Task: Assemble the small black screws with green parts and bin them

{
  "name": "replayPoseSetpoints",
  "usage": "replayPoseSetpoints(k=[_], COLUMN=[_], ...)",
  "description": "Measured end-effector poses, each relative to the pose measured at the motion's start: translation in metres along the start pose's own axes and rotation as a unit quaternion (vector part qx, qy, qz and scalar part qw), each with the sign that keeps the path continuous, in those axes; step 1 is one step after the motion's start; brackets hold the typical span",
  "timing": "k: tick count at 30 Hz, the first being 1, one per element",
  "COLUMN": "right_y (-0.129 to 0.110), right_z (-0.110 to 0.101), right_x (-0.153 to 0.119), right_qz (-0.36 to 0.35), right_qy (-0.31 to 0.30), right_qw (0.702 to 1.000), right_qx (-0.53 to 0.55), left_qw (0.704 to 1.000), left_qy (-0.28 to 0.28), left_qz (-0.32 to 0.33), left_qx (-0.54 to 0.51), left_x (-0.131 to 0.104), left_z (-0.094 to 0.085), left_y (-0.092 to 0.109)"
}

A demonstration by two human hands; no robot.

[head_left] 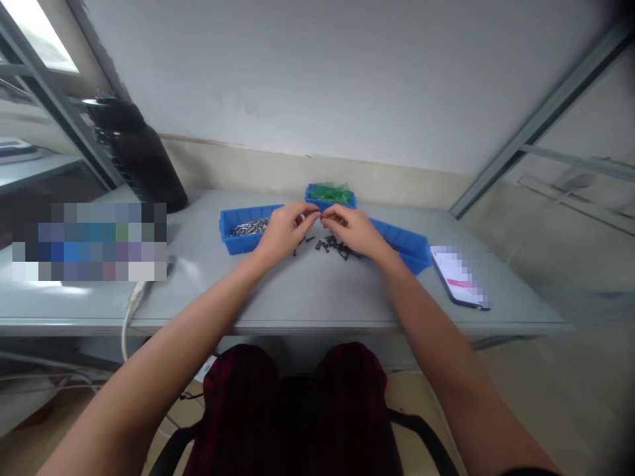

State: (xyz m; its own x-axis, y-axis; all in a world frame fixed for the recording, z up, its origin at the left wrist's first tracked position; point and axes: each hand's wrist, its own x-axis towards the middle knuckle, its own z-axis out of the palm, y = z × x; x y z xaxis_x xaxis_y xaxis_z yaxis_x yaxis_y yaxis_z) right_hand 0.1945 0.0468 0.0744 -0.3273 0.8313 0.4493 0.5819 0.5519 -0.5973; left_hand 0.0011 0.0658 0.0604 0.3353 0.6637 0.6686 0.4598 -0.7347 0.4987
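My left hand (pixel 286 228) and my right hand (pixel 353 228) meet fingertip to fingertip above the desk, both in a pinch. Whatever sits between the fingertips is small and dark, too small to name. Under and between the hands lies a loose pile of black screws (pixel 338 246), with a few strays to the left. Partly behind my left hand is a blue bin (pixel 243 246) of silvery metal pieces (pixel 251 227). A second blue bin (pixel 404 239) extends to the right behind my right hand, its contents largely hidden. Farther back, a small blue bin (pixel 310 196) holds green plastic bags (pixel 331 193).
A black bottle (pixel 143 158) stands at the back left of the grey desk (pixel 307 297). A phone (pixel 459 277) lies beside the right bin. At the left are a blurred-out item (pixel 89 241) and a white cable (pixel 129 311). The wall (pixel 317 86) rises behind.
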Motion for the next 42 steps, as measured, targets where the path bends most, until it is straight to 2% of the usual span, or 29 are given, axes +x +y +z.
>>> replayPoseSetpoints(k=[4,7,12,18,25,31,42], right_y=[0.0036,0.0031,-0.002,-0.0023,0.0023,-0.0013,0.0013], right_z=[-0.0039,-0.0049,-0.0003,-0.0003,-0.0031,0.0014,-0.0052], right_x=[0.0011,0.001,0.0004,-0.0001,0.0009,-0.0016,-0.0017], right_qz=[0.002,-0.003,-0.019,-0.023,-0.004,0.014,0.009], right_qy=[0.042,0.072,0.072,0.087,0.053,-0.04,0.002], right_qw=[0.999,0.996,0.995,0.995,0.998,0.999,0.999], right_qx=[0.033,0.058,0.068,0.047,0.043,0.019,0.041], left_qw=[1.0,0.999,0.997,0.997,1.0,0.999,1.0], left_qy=[-0.001,-0.029,-0.082,-0.081,0.001,-0.016,-0.025], left_qz=[-0.003,-0.009,-0.001,0.008,0.003,0.022,0.005], left_qx=[-0.006,-0.011,-0.008,-0.005,0.006,0.018,0.003], left_x=[-0.0002,-0.0003,-0.0003,-0.0005,-0.001,-0.0017,-0.0006], left_z=[0.0009,0.0024,0.003,0.003,0.0007,0.0002,-0.001], left_y=[-0.001,-0.0025,-0.0043,-0.0051,-0.0008,-0.0011,-0.0035])
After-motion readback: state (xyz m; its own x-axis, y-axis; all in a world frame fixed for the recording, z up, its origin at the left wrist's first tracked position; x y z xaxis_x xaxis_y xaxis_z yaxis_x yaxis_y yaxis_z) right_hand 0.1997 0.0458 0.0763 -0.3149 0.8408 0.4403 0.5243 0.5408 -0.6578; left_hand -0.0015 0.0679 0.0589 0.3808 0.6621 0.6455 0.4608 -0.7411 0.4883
